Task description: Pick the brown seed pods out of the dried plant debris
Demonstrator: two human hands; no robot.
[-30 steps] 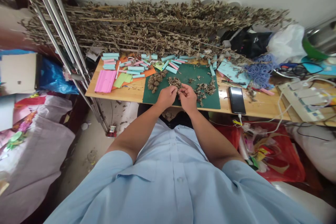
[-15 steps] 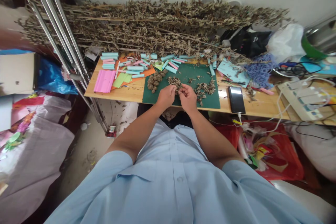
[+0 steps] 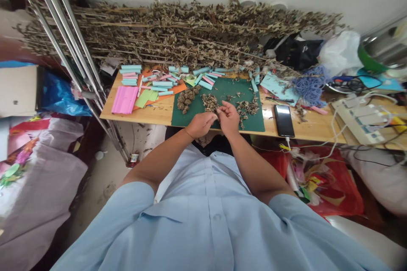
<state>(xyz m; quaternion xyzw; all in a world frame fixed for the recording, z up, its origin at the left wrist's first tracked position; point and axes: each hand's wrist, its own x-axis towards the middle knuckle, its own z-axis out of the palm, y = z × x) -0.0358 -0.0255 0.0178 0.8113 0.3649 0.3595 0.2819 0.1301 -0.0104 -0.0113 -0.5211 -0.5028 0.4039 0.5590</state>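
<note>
Both hands meet over the front of a green mat [image 3: 219, 89] on the wooden table. My left hand [image 3: 201, 124] is closed, its fingers pinched near the mat's front edge; what they hold, if anything, is too small to make out. Just right of it, my right hand [image 3: 229, 117] has thumb and finger pinched together, with the contents hidden. A loose pile of dried leaves [image 3: 210, 102] lies right behind the hands. Left of that sits a cluster of brown leaf balls [image 3: 188, 98]. More dried leaf bits [image 3: 249, 108] are scattered to the right of my right hand.
Bundles of dried leafy stalks [image 3: 178, 34] line the wall. Paper rolls [image 3: 163, 82] and a pink paper stack [image 3: 124, 100] lie left; a charging phone [image 3: 284, 120], purple yarn [image 3: 310, 84] and a power strip [image 3: 358, 118] lie right. Metal crutches [image 3: 70, 42] lean at the left.
My left hand has moved down and slightly left, off the leaf pile, which shows more now. My right hand stays nearly in place. The whole view has shifted slightly.
</note>
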